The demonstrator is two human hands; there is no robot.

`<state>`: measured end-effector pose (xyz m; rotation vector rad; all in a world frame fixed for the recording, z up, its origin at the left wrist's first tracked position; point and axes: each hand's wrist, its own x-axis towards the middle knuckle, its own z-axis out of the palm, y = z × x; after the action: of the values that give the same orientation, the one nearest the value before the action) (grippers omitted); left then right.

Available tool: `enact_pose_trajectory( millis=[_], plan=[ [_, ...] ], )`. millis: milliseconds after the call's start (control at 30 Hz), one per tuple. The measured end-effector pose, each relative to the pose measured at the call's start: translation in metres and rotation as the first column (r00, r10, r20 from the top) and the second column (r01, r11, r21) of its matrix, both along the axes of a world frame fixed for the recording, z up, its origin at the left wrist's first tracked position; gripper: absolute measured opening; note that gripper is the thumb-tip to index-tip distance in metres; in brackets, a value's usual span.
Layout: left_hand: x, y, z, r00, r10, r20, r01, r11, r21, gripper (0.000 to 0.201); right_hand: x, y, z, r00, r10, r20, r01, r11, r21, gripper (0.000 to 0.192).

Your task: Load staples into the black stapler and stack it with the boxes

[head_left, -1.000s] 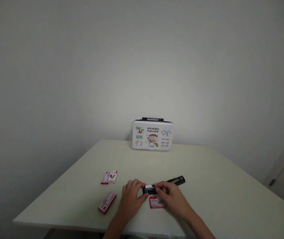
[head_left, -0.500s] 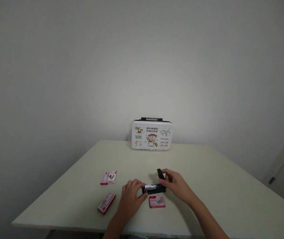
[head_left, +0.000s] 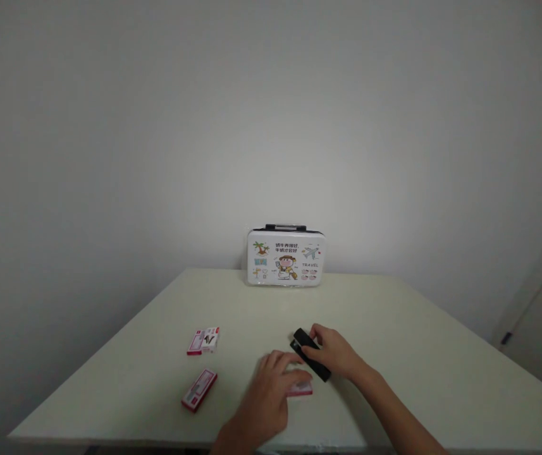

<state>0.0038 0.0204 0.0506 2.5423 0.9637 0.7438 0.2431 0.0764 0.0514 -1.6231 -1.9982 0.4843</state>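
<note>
A black stapler [head_left: 312, 357] lies slantwise, its top arm folded down over its base. My right hand [head_left: 334, 354] is closed around its middle, thumb on the near side and fingers on the far side. My left hand [head_left: 273, 385] is over a small pink-and-white staple box [head_left: 300, 388], just left of the stapler. Its thumb crosses the box's top and its other fingers reach past the far edge, apart from the thumb. The hand hides much of the box; whether it touches it firmly is unclear.
Another red-and-white staple box [head_left: 199, 390] lies to the left of my left hand. Beyond it two small boxes [head_left: 203, 341] sit side by side. A white cartoon-printed case [head_left: 286, 258] with a black handle stands at the back of the pale table [head_left: 370, 309], before the wall.
The stapler's raised top arm has come down, and the stapler has turned to a slant in my right hand. My left hand has let go of it and moved right, over the staple box.
</note>
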Motion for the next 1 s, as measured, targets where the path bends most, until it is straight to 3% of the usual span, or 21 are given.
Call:
enact_pose_trajectory(
  millis=[67, 100, 233, 300, 400, 567, 667, 733, 800, 833, 867, 933, 1000],
  plan=[
    [0.002, -0.002, 0.004, 0.990, -0.131, -0.052, 0.131, 0.991, -0.012, 0.074, 0.011, -0.001, -0.014, 0.987, -0.072, -0.144, 0.065, 0.997, -0.050, 0.033],
    [0.000, 0.000, 0.004, 0.988, -0.134, -0.075, 0.133, 0.991, -0.025, 0.076, 0.015, -0.004, -0.020, 0.968, -0.093, -0.231, 0.076, 0.994, -0.081, 0.038],
    [-0.025, 0.023, -0.003, 0.985, 0.104, -0.136, -0.119, 0.987, -0.110, 0.079, 0.018, -0.023, -0.041, 0.811, -0.109, -0.575, 0.005, 0.984, -0.180, 0.058],
    [-0.035, 0.033, -0.010, 0.977, 0.161, -0.137, -0.182, 0.971, -0.157, 0.084, 0.008, -0.034, -0.047, 0.718, -0.102, -0.689, -0.051, 0.979, -0.199, 0.063],
    [-0.033, 0.036, -0.021, 0.978, 0.183, -0.097, -0.196, 0.969, -0.149, 0.088, -0.018, -0.043, -0.051, 0.652, -0.091, -0.753, -0.089, 0.977, -0.195, 0.063],
    [-0.015, 0.021, -0.030, 0.979, 0.201, 0.009, -0.199, 0.972, -0.127, 0.085, -0.053, -0.040, -0.054, 0.661, -0.098, -0.744, -0.032, 0.987, -0.158, 0.061],
    [-0.033, 0.012, -0.034, 0.946, 0.321, 0.045, -0.316, 0.945, -0.091, 0.071, -0.057, -0.038, -0.055, 0.679, -0.100, -0.728, 0.032, 0.994, -0.106, 0.056],
    [-0.061, 0.007, -0.037, 0.845, 0.533, 0.046, -0.533, 0.846, -0.010, 0.055, -0.056, -0.038, -0.057, 0.695, -0.093, -0.713, 0.074, 0.996, -0.058, 0.052],
    [-0.097, 0.003, -0.040, 0.640, 0.768, 0.029, -0.768, 0.638, 0.058, 0.050, -0.054, -0.038, -0.058, 0.711, -0.086, -0.698, 0.085, 0.996, -0.036, 0.050],
    [-0.114, 0.001, -0.041, 0.554, 0.833, 0.004, -0.831, 0.552, 0.068, 0.053, -0.054, -0.038, -0.058, 0.717, -0.085, -0.691, 0.084, 0.996, -0.036, 0.050],
    [-0.130, -0.001, -0.042, 0.513, 0.857, -0.038, -0.856, 0.515, 0.042, 0.059, -0.054, -0.039, -0.059, 0.722, -0.087, -0.687, 0.084, 0.996, -0.037, 0.051],
    [-0.152, -0.003, -0.043, 0.581, 0.805, -0.120, -0.814, 0.574, -0.086, 0.064, -0.055, -0.040, -0.058, 0.725, -0.092, -0.682, 0.086, 0.995, -0.043, 0.051],
    [-0.164, -0.004, -0.042, 0.707, 0.691, -0.150, -0.707, 0.680, -0.194, 0.060, -0.055, -0.041, -0.057, 0.724, -0.105, -0.682, 0.092, 0.994, -0.055, 0.051]
  ],
)
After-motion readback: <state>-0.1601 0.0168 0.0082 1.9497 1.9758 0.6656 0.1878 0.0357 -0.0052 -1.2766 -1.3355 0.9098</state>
